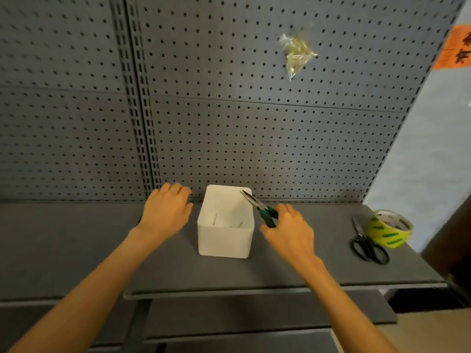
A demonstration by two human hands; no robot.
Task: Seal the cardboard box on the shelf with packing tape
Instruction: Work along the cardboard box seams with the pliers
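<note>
A white open-topped box [224,240] stands on the grey shelf [76,250], near the back panel. My right hand [290,230] is just right of the box and grips green-handled pliers [260,208], whose thin jaws point over the box's right rim. My left hand [167,210] hovers left of the box with relaxed fingers, holding nothing. A yellow-green roll of tape [390,229] sits at the shelf's far right, with black scissors [367,244] lying beside it on its left.
A grey pegboard [254,136] backs the shelf, with a clear bag of small pale pieces [297,54] hanging on it. A lower shelf ledge [254,314] juts out below. An orange sign [456,47] is on the wall at the right.
</note>
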